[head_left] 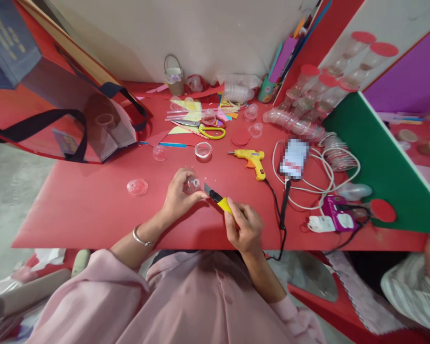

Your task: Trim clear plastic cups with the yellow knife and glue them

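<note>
Over the red table (93,205) by a pale wall (146,33), the left hand (178,195) half-curls round a clear plastic piece (191,185); the right hand (246,226) clenches a yellow cutter (219,199).

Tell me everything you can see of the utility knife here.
The utility knife has a yellow, plastic-looking handle, a black front section and a grey, metallic-looking blade. The right hand grips the handle, hiding its rear end. It slants over the red tabletop, pointing toward the picture's upper left, beside the left thumb and clear plastic dome; whether blade and thumb touch is unclear.
</note>
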The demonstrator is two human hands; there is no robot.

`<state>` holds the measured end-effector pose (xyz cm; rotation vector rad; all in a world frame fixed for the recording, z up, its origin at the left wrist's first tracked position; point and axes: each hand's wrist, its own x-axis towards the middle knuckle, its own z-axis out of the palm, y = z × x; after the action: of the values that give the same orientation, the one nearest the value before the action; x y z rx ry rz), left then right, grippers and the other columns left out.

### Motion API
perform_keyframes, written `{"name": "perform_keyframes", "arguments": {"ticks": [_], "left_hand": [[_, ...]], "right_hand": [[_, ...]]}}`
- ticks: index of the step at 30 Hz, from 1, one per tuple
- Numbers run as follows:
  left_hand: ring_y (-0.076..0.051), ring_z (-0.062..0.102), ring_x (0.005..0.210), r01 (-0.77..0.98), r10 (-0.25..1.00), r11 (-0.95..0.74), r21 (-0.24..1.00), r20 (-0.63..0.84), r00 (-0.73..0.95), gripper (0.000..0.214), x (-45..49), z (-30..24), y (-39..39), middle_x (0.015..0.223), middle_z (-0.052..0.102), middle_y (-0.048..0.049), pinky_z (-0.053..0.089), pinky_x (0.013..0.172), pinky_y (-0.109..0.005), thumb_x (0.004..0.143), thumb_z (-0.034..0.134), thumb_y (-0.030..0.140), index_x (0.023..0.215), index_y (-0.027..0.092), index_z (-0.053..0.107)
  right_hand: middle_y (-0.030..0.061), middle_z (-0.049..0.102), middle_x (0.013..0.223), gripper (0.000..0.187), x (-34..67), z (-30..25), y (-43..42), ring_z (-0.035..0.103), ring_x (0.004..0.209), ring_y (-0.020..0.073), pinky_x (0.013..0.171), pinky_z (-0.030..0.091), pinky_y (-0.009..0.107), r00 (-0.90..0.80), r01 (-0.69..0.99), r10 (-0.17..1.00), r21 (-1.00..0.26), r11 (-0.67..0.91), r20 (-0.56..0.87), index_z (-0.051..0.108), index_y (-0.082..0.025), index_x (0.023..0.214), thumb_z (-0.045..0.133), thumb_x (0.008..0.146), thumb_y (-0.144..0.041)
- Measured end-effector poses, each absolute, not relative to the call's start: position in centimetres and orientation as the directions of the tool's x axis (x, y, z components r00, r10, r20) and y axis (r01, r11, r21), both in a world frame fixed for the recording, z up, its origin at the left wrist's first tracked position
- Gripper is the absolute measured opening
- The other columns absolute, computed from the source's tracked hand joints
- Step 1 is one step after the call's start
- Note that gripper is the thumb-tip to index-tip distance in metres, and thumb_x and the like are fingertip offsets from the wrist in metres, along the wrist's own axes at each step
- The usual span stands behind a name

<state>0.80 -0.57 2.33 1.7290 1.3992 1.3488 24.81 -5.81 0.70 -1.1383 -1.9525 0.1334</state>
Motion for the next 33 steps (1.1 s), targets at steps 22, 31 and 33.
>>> {"name": "perform_keyframes", "arguments": {"ticks": [22,31,33], "left_hand": [[-0.020,0.062,0.085,0.346,0.969,-0.221,0.912,0.245,-0.027,0.067,1.07,1.76,-0.65,0.101,0.066,-0.0065,0.049,0.074,-0.033,0.072,0.081,0.077,0.106,0.021,0.065],[-0.019,0.060,0.082,0.305,0.971,-0.215,0.928,0.236,-0.034,0.067,1.21,1.82,-0.70,0.097,0.066,-0.0054,0.049,0.074,-0.033,0.071,0.081,0.078,0.101,0.021,0.065],[-0.019,0.061,0.083,0.283,0.973,-0.212,0.935,0.228,-0.024,0.069,1.15,1.73,-0.73,0.100,0.067,-0.0062,0.050,0.075,-0.033,0.071,0.082,0.078,0.106,0.021,0.064]], "right_hand": [[0.0090,0.078,0.104,0.045,24.81,0.68,-5.66,0.073,0.091,0.0190,0.082,0.058,0.031,-0.266,0.676,0.780,-0.468,0.570,0.566,0.066,-0.024,0.146,0.061,0.102,-0.022],[0.0090,0.078,0.103,0.045,24.74,0.83,-5.66,0.073,0.089,0.0191,0.080,0.058,0.031,-0.259,0.652,0.756,-0.468,0.596,0.602,0.066,-0.023,0.146,0.062,0.100,-0.020],[0.0094,0.078,0.104,0.045,24.83,0.83,-5.68,0.073,0.090,0.0193,0.080,0.058,0.032,-0.264,0.639,0.757,-0.480,0.601,0.598,0.066,-0.022,0.146,0.062,0.100,-0.020]]}}
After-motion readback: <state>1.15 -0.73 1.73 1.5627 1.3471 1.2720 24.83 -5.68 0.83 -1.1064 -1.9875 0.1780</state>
